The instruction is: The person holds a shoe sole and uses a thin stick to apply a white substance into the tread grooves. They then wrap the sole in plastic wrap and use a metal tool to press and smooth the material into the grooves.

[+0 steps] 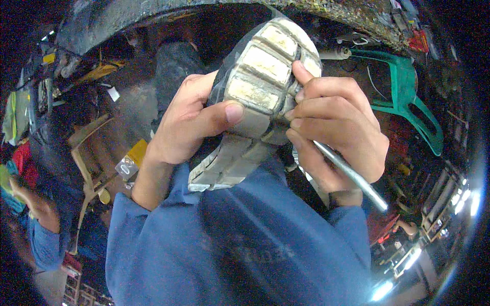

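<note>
A shoe point(263, 64) is held sole up in front of my chest, its pale, worn tread blocks split by deep grooves. My left hand point(189, 120) is closed round its left side, with the thumb pressed on the sole near the middle. At the sole's right edge, my right hand point(344, 115) grips a slim silver metal rod point(352, 176), fingertips against the tread. The rod's back end slants down to the right out of the palm. Its working tip is hidden by my fingers, so its exact kind cannot be told.
A rough bench edge point(115, 25) curves across the top. To the right stands a green plastic chair point(400, 76). On the left are a wooden frame point(84, 158), a yellow-and-white package point(135, 153) and another person's blue sleeve point(46, 242). Bright lamps glare at lower right.
</note>
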Demonstrator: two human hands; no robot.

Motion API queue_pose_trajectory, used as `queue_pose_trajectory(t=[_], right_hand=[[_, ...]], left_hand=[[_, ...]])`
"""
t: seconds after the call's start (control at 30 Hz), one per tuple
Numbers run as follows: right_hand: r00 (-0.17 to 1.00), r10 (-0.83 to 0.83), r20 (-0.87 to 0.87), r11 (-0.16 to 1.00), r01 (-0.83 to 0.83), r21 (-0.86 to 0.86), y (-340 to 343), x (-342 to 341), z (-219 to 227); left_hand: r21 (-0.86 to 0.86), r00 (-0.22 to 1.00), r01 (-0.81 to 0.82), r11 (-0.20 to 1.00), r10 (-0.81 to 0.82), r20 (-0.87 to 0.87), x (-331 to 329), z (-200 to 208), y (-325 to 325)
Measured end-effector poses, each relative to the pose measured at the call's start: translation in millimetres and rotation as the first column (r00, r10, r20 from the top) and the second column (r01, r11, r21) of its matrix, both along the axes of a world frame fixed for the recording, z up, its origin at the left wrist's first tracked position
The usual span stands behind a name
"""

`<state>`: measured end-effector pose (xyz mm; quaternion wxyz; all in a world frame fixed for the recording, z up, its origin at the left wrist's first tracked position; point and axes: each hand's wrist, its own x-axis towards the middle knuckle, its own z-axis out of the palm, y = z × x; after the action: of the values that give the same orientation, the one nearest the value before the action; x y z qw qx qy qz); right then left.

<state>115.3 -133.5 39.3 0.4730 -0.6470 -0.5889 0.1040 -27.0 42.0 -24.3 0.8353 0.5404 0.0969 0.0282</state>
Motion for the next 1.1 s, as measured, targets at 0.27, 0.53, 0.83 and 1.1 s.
queue_pose_trajectory(t=[0.27,0.53,0.83,1.1], right_hand=[[0.999,0.02,-0.038,0.999,-0.019,0.03,5,0,-8],[0.933,-0.241,-0.267,0.91,0.313,0.273,14,-7,-16],[0.897,-0.435,-0.076,0.852,0.438,0.288,32,-61,-60],[0.886,-0.462,-0.04,0.839,0.451,0.305,42,-71,-66]], left_hand=[[-0.054,0.996,-0.038,0.998,0.034,-0.087,-8,2,3],[-0.257,0.957,-0.291,0.922,0.281,-0.076,8,-3,10],[-0.258,0.904,-0.428,0.866,0.41,-0.126,-10,-16,-14],[-0.219,0.845,-0.525,0.822,0.472,-0.251,-12,-5,-16]])
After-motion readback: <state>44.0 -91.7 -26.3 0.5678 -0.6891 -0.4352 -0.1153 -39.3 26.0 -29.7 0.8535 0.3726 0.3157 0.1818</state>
